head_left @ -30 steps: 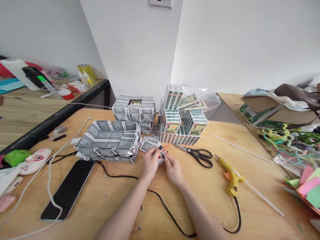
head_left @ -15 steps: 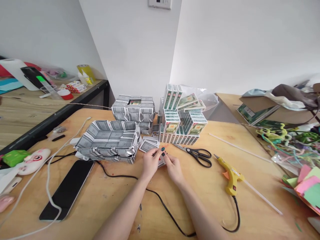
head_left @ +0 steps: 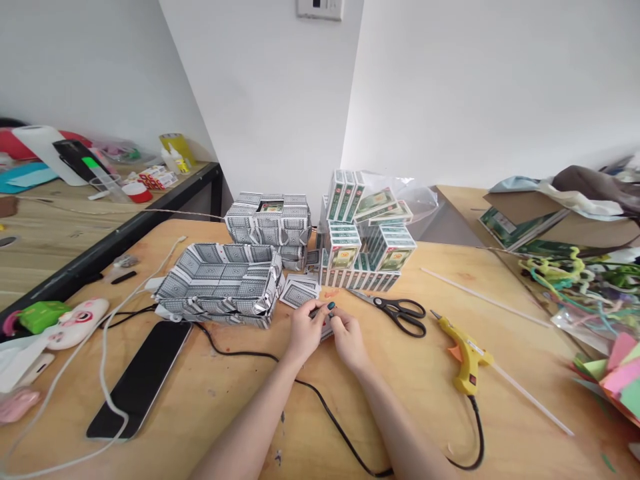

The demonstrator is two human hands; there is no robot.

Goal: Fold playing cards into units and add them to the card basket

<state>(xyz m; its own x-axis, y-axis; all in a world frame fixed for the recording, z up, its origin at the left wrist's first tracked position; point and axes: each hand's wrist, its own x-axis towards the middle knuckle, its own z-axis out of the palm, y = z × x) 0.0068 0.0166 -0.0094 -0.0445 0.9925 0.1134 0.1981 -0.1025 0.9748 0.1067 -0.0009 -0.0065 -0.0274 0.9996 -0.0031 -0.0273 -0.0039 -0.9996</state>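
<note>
Both hands meet over the middle of the table around a playing card (head_left: 327, 329), which is mostly hidden by the fingers. My left hand (head_left: 306, 328) pinches its left side, and my right hand (head_left: 347, 333) grips the right side with the thumb on top. Just beyond lie loose playing cards (head_left: 299, 291), backs up. To the left stands an open box made of folded cards (head_left: 215, 283); behind it is a second folded-card block (head_left: 269, 223). Stacked green-and-white card packs (head_left: 360, 277) rise behind my hands. Black-handled scissors (head_left: 400, 313) lie to the right.
A yellow glue gun (head_left: 469, 360) rests on the right with its black cord running across the front. A phone (head_left: 140, 380) and a white cable (head_left: 103, 373) lie at left. Pipe cleaners (head_left: 560, 270) and coloured paper (head_left: 620, 373) crowd the right edge.
The fingers have shifted slightly on the card, which shows at a somewhat different angle. The view has moved a little; the surrounding objects stay in place.
</note>
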